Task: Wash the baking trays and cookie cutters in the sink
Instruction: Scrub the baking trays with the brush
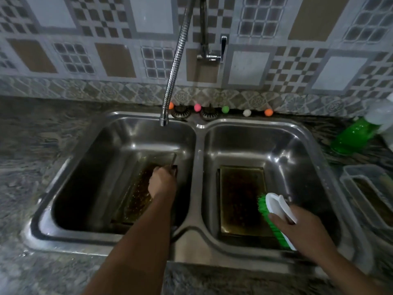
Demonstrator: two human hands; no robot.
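Observation:
A dirty baking tray (136, 196) stands tilted in the left basin of the steel double sink (196, 158). My left hand (162, 182) grips its far right edge. A second tray (240, 199) with dark residue lies flat in the right basin. My right hand (297, 228) holds a white scrub brush with green bristles (274, 216) above that tray's right side. No cookie cutters are visible.
A flexible metal faucet hose (176, 67) hangs over the left basin; no water is running. Small coloured balls (225, 109) line the sink's back rim. A green soap bottle (355, 135) and a clear plastic container (370, 188) stand on the stone counter at right.

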